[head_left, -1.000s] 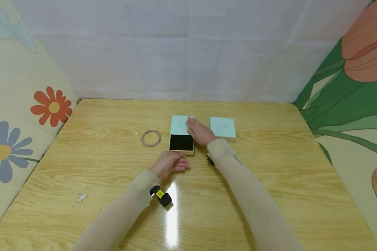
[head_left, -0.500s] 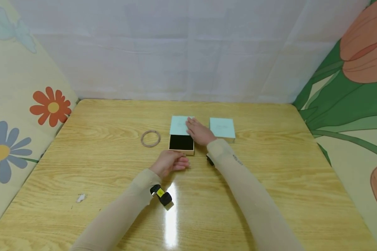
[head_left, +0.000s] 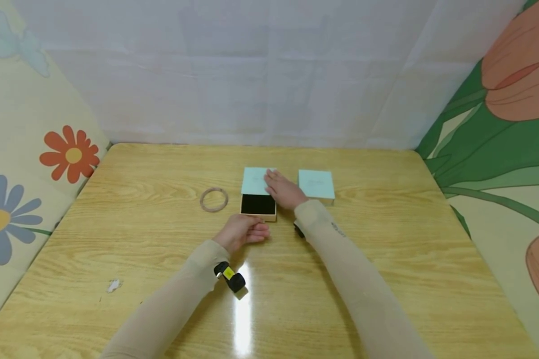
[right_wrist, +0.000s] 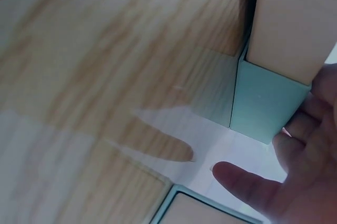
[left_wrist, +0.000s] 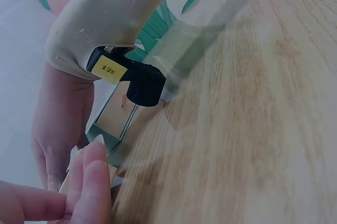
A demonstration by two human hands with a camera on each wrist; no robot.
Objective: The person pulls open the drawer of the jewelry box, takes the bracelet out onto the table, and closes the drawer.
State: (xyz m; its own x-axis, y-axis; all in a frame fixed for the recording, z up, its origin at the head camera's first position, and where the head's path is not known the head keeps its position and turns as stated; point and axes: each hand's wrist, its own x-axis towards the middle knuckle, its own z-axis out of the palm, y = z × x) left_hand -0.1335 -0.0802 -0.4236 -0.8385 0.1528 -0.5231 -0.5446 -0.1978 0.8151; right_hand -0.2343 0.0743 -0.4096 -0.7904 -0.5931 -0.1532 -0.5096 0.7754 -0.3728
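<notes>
A pale blue drawer box (head_left: 253, 180) lies mid-table with its tray partly out toward me, showing a black lining (head_left: 258, 204). My left hand (head_left: 241, 233) is at the tray's front edge, its thumb and fingers meeting there in a pinch; the exact spot is hidden. My right hand (head_left: 286, 191) rests its straight fingers on the box's blue sleeve (right_wrist: 268, 100), the thumb (right_wrist: 245, 184) apart from it in the right wrist view. A second blue box (head_left: 316, 184) sits to the right, closed. Left of the drawer box lies a thin, pinkish-brown ring, perhaps a bangle (head_left: 213, 199).
The wooden table (head_left: 170, 169) meets a white cloth backdrop (head_left: 233, 75) at its far edge. Painted panels stand on both sides. A small white mark (head_left: 114, 285) shows on the tabletop at the left front.
The whole head view has shifted slightly. Both hands, the drawer box, the second box and the ring otherwise keep their places.
</notes>
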